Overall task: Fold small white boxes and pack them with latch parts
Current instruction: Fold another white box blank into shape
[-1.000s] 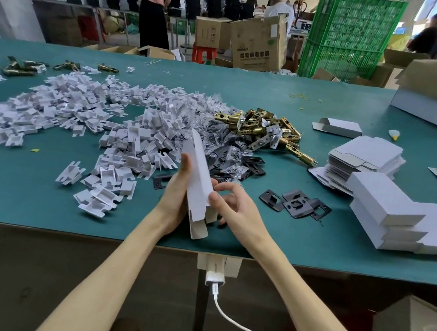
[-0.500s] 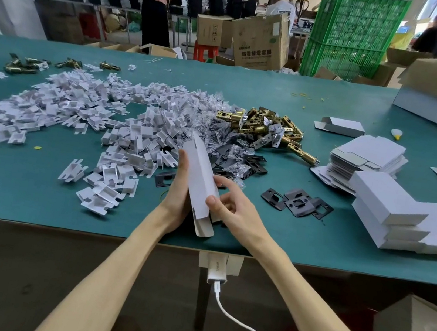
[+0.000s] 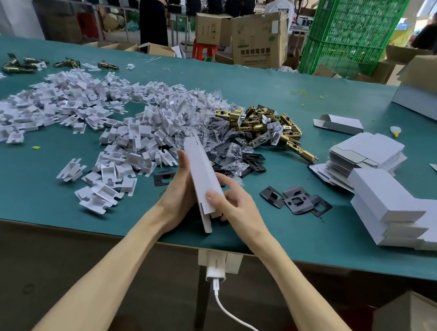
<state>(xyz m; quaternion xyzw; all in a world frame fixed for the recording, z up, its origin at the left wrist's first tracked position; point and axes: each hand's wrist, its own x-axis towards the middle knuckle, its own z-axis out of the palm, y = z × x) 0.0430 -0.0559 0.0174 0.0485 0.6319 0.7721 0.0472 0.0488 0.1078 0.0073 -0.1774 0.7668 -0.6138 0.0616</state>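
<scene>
Left hand (image 3: pixel 181 188) and right hand (image 3: pixel 234 204) grip white box (image 3: pixel 201 175) between them, box tilted.

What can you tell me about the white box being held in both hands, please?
The white box is a long, narrow carton of plain matte card, with a flap sticking out at its near end. It is tilted, far end raised, above the green table near the front edge. The left hand grips its left side; the right hand pinches it near the near end, thumb on the top face.
</scene>
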